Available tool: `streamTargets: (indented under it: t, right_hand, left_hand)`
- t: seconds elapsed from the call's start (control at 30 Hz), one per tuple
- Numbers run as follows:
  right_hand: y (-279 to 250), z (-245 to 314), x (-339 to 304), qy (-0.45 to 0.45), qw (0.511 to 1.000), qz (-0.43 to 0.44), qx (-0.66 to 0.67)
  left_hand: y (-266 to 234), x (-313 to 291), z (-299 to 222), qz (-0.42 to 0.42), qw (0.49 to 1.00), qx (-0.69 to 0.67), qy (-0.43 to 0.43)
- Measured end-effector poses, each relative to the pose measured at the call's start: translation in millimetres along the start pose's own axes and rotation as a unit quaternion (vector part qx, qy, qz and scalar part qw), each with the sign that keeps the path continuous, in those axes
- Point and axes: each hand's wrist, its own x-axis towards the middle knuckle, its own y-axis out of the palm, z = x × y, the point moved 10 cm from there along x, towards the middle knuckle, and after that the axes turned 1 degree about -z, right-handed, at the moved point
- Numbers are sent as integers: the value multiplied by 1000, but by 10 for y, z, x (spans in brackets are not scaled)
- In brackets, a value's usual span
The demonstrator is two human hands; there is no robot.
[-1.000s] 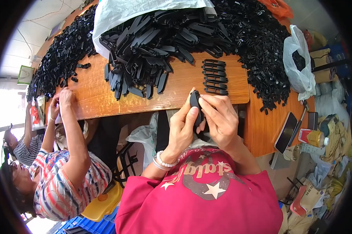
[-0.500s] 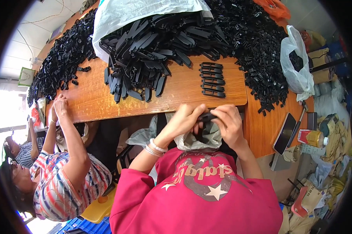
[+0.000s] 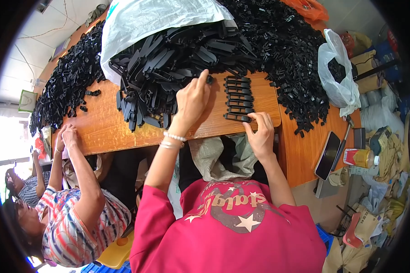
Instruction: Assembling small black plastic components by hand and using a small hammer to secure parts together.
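My left hand reaches over the table to the near edge of a heap of long black plastic pieces. Its index finger stretches forward, and a small dark part shows beside the fingertips; I see no clear grip on it. With thumb and forefinger on either side of its right end, my right hand pinches a black frame-like plastic piece. That piece lies flat, nearest me in a neat column of several similar black pieces.
A white woven sack covers the heap's back. Small black clips are piled to the right, more to the left. A phone lies by the right edge. Another person sits at left; a pale sack hangs below the table edge.
Both hands were together over my lap with a black piece between them. Now the left has moved forward to the heap, and the right is at the column, which has another piece at its near end.
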Motion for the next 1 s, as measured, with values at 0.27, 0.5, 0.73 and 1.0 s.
streamTargets:
  t: [0.27, 0.5, 0.73, 1.0]
  right_hand:
    - [-343, -414, 530, -26, 984, -112, -134]
    - [-156, -770, 918, 17, 967, -50, -250]
    - [-227, -634, 889, 25, 995, -55, -83]
    - [-335, 602, 191, -37, 979, -7, 199]
  left_hand:
    - [81, -877, -46, -67, 612, -680, -398]
    - [160, -1147, -429, -44, 435, -803, -404]
    - [252, -1166, -724, 9, 344, -836, -428]
    - [203, -1173, -959, 43, 349, -838, -417]
